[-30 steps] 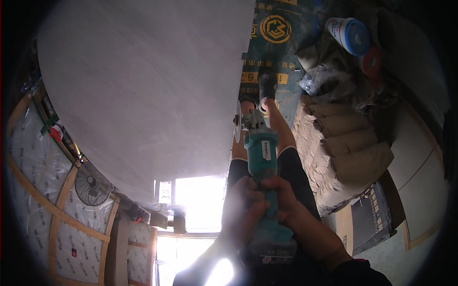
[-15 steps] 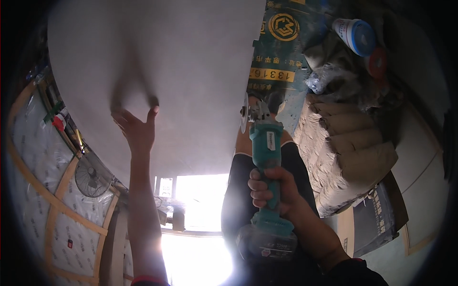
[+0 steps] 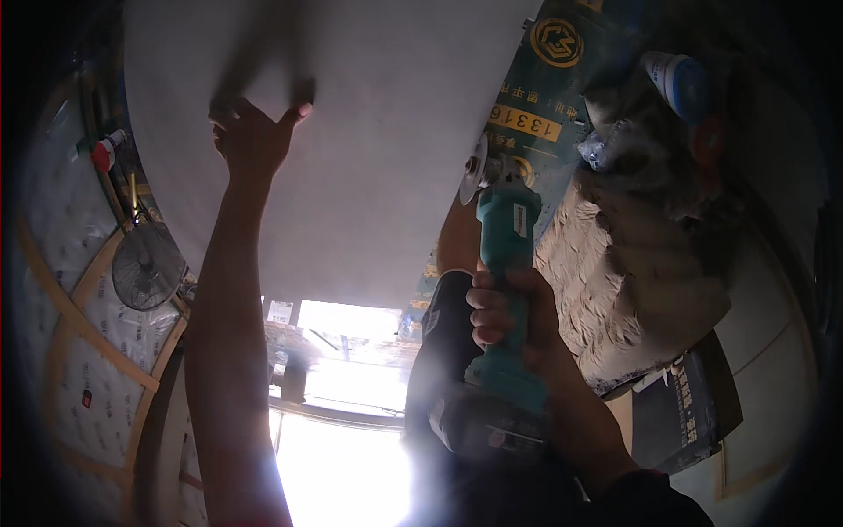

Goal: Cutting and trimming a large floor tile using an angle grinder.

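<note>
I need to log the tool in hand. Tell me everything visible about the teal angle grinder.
The teal angle grinder is a cordless power tool with a long plastic-looking body, a dark battery block at its lower end and a round metal disc at the top, seen nearly edge-on. It points up toward the edge of the pale grey board; whether the disc touches it cannot be told. The right hand grips its body. The left hand is away from it, flat against the board.

Two bare forearms, seen from the head camera: the left hand [image 3: 255, 140] and its forearm are uncovered along the whole visible length, with a thin strip of red cloth at the lower edge. The right hand [image 3: 514, 312] is also bare, its wrist meeting a dark sleeve cuff with a reddish edge.
</note>
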The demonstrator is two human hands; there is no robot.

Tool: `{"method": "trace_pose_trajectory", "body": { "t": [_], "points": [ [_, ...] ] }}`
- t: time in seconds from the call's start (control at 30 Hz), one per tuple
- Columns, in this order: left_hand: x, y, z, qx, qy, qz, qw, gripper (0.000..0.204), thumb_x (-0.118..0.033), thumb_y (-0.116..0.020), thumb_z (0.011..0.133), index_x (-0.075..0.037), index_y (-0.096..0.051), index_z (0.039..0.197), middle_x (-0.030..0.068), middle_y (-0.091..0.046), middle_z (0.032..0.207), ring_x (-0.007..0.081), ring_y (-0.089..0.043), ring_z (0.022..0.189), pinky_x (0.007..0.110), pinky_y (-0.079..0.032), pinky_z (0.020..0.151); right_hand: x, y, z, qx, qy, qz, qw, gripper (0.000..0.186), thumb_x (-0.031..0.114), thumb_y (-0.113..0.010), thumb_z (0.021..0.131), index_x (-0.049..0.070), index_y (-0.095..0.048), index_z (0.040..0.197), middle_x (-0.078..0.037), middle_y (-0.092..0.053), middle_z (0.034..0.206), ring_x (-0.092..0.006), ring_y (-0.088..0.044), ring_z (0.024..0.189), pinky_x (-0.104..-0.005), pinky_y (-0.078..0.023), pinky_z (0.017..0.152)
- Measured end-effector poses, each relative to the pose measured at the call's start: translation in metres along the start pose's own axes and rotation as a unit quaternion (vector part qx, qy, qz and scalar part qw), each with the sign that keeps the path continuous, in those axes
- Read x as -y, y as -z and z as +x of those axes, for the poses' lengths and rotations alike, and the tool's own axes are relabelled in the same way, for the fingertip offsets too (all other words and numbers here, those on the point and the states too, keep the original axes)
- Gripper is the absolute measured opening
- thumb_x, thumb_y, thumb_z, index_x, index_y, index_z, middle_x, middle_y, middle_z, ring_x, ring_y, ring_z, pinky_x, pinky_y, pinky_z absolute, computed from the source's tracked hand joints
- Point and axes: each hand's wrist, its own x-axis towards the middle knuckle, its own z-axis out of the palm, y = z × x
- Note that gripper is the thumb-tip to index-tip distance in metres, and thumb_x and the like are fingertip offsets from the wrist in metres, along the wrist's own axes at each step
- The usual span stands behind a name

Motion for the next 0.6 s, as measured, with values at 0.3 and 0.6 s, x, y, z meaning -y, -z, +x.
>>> {"method": "trace_pose_trajectory", "body": {
  "t": [0.3,0.6],
  "points": [
    [0.002,0.003,0.023,0.122,-0.036,0.012,0.992,0.146,-0.1,-0.045,0.071,0.023,-0.025,0.147,0.0511,-0.031,0.143,0.0617,-0.039,0.136,0.063,-0.039,0.11,-0.009,0.025,-0.004,0.006,0.02,-0.022,1.0,0.036,0.033,-0.059,0.097,0.005,-0.055,0.12,0.0,-0.048,0.083,-0.0113,-0.051,0.063,-0.0318,-0.044,0.064],
    [-0.017,0.028,0.025,0.154,-0.033,0.054,0.986,0.14,-0.09,-0.063,0.071,0.024,-0.027,0.144,0.0403,-0.037,0.147,0.0481,-0.043,0.139,0.056,-0.042,0.11,-0.015,0.037,0.001,0.024,0.021,-0.007,0.999,0.033,0.031,-0.06,0.098,0.007,-0.054,0.12,0.001,-0.048,0.083,-0.0117,-0.052,0.064,-0.0322,-0.044,0.066]
  ]
}}
